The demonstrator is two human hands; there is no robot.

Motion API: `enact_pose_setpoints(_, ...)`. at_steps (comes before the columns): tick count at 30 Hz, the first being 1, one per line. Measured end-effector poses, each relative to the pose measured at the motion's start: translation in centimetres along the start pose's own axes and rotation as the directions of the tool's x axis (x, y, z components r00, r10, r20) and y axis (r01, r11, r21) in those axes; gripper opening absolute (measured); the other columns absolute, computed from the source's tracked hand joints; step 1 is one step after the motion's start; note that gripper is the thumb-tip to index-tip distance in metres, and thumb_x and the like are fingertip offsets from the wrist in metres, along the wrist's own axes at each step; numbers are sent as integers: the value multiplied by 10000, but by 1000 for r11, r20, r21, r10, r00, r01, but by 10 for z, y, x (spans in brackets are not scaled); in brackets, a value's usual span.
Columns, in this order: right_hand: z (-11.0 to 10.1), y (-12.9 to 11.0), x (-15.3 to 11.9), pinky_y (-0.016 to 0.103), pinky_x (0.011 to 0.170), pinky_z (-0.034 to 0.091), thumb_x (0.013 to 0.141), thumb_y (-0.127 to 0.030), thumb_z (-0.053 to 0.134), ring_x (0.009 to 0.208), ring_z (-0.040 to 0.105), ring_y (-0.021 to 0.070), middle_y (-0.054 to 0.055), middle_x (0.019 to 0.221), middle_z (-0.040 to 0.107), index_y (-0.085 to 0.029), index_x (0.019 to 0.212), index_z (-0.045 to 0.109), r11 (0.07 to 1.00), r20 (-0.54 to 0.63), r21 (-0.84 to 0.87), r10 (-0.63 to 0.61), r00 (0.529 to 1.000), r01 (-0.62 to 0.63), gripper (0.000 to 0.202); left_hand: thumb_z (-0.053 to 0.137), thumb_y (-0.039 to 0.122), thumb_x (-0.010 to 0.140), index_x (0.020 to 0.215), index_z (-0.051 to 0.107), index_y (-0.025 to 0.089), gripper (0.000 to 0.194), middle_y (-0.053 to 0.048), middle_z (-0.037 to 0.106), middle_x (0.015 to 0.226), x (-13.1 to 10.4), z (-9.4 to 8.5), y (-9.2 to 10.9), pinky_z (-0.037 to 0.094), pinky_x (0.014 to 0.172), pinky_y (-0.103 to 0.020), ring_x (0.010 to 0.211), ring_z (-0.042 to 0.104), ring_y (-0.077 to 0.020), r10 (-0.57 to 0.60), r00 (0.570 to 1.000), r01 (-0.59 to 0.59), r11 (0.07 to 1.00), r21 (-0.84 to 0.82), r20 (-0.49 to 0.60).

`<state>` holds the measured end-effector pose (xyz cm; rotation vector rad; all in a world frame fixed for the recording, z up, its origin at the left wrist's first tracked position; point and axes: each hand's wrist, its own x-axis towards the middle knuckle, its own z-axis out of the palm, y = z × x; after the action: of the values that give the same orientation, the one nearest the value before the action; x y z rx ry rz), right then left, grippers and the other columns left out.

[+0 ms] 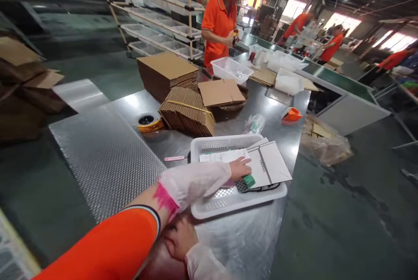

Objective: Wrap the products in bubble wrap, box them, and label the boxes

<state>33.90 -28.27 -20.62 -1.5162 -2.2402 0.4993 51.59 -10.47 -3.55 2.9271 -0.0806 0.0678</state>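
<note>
My left hand [240, 168] reaches into a white plastic basket [240, 209], palm down with fingers apart. It lies over white paper sheets [225, 155], right beside a small green box [249, 180]. A white paper bag printed CHANEL [272, 164], with dark cord handles, leans over the basket's right side. Below my left forearm, my right hand [183, 238] is curled near the table's front edge; the forearm partly covers its fingers, and whatever they may hold is hidden. A pink-handled tool [174, 158] lies left of the basket.
Bubble wrap [107, 158] covers the table's left side. Behind the basket are a strapped bundle of flat cartons [187, 112], a yellow tape roll [150, 126], an orange tape dispenser [292, 114] and another white basket [231, 69]. A co-worker [220, 23] in orange stands across the table.
</note>
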Motion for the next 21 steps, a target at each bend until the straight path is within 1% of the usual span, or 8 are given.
enact_pose_setpoints(3, -13, -3, 3, 352, 768, 460, 821, -335, 653, 976, 500, 237, 67, 1017, 623, -257, 975, 705, 999, 56, 23, 35, 998, -36, 181, 619, 338, 852, 1212, 593, 196, 388, -83, 663, 1196, -67, -39, 7, 431, 948, -345, 1137, 565, -236, -185, 969, 155, 971, -184, -162)
enact_pose_setpoints(5, -21, -4, 6, 337, 783, 442, 838, -297, 644, 996, 474, 229, 72, 1013, 599, -244, 966, 697, 998, 76, 57, 23, 997, -27, 148, 629, 384, 841, 1197, 606, 196, 404, -69, 684, 1118, -132, -65, 13, 471, 873, -307, 1011, 621, -215, -441, 868, 367, 879, -304, -228)
enact_pose_setpoints(7, -26, -3, 9, 327, 789, 426, 846, -276, 643, 995, 460, 223, 68, 1005, 581, -240, 956, 686, 996, 64, 92, 0, 998, -6, 124, 647, 419, 821, 1143, 643, 198, 391, -67, 695, 1086, -200, -81, 23, 477, 855, -306, 992, 636, -227, -703, 686, 648, 707, -282, -185)
enact_pose_setpoints(9, -28, -3, 11, 329, 799, 412, 840, -259, 654, 986, 454, 222, 62, 988, 576, -236, 941, 678, 994, 38, 106, -20, 999, 16, 107, 646, 452, 813, 1077, 677, 200, 365, -68, 711, 1044, -258, -80, 40, 478, 826, -304, 971, 651, -243, -875, 483, 860, 482, -167, -40)
enact_pose_setpoints(11, -28, -2, 13, 338, 816, 398, 839, -241, 652, 976, 453, 222, 60, 972, 577, -235, 939, 677, 994, 9, 101, -38, 999, 36, 103, 616, 490, 824, 1025, 695, 197, 364, -76, 722, 1005, -299, -64, 56, 477, 779, -298, 939, 666, -254, -941, 318, 948, 316, -34, 112)
enact_pose_setpoints(13, -28, -1, 13, 347, 827, 384, 853, -237, 635, 960, 453, 221, 59, 961, 580, -239, 945, 680, 995, -19, 88, -53, 998, 54, 103, 589, 508, 832, 1003, 697, 189, 377, -90, 724, 999, -321, -41, 67, 476, 746, -298, 919, 677, -262, -955, 216, 970, 233, 63, 204)
enact_pose_setpoints(16, -26, -1, 13, 354, 833, 365, 865, -248, 624, 943, 447, 218, 55, 944, 580, -242, 939, 683, 995, -43, 74, -59, 997, 62, 95, 578, 493, 833, 1021, 688, 176, 384, -112, 718, 1041, -328, -17, 73, 479, 741, -309, 930, 681, -274, -957, 151, 971, 191, 142, 248)
enact_pose_setpoints(21, -26, -3, 13, 350, 815, 355, 892, -249, 588, 939, 441, 215, 57, 934, 572, -239, 919, 683, 996, -49, 79, -42, 998, 46, 100, 568, 455, 848, 1021, 685, 156, 365, -132, 711, 1046, -327, -11, 74, 481, 770, -333, 951, 678, -290, -950, 141, 969, 191, 160, 278)
